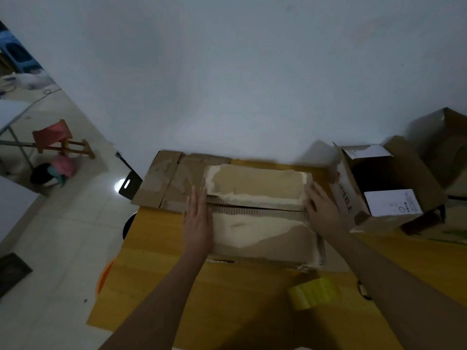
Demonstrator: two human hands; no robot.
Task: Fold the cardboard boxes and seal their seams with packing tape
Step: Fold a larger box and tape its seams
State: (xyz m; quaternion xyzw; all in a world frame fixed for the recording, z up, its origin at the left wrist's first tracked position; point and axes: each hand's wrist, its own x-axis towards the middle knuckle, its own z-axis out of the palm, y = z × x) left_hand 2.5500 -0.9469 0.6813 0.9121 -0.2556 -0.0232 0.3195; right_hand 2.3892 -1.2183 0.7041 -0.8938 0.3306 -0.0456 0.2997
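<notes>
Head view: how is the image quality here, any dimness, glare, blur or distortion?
Head view: dim overall, forearms and near table in shadow; one bright glare spot on the floor tiles; wide-angle bending at the edges; soft focus, with the tape roll and the open box label smeared; both hands on the cardboard box stay readable.

A single wide-angle head-worn view looks forward and steeply down from close above the yellow wooden table (161,238), facing the pale grey wall (240,72) at twelve o'clock. White tiled floor (65,231) fills the nine o'clock side, bent by lens distortion.
</notes>
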